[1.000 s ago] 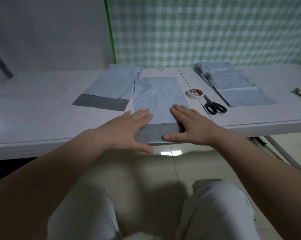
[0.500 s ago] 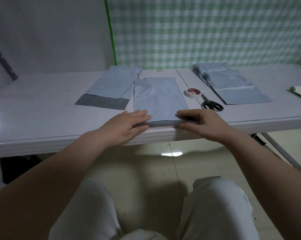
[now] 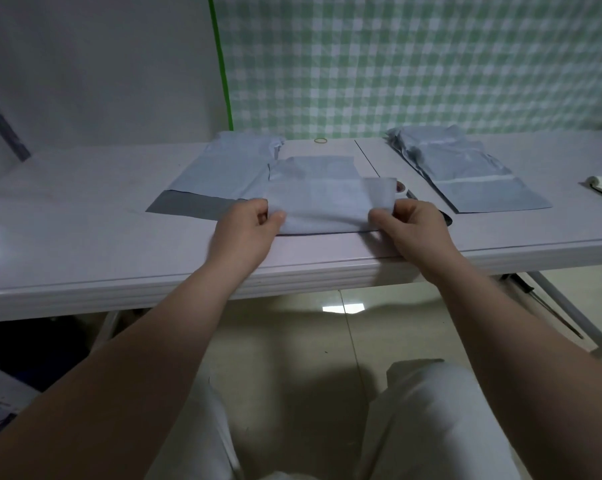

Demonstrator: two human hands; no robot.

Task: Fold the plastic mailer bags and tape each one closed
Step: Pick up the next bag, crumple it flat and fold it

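With left hand (image 3: pixel 247 226) and right hand (image 3: pixel 412 223) each clamped on a corner of the raised flap, hold the mailer bag (image 3: pixel 323 206) at frame centre, near the table (image 3: pixel 84 261) front edge. Carry both corners away evenly, match side edges, lower, then press the crease flat.

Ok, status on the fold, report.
Left hand and right hand each pinch near flap of middle mailer bag, raised over it. Not taped yet. Tape roll mostly hidden behind flap; nothing blocks.
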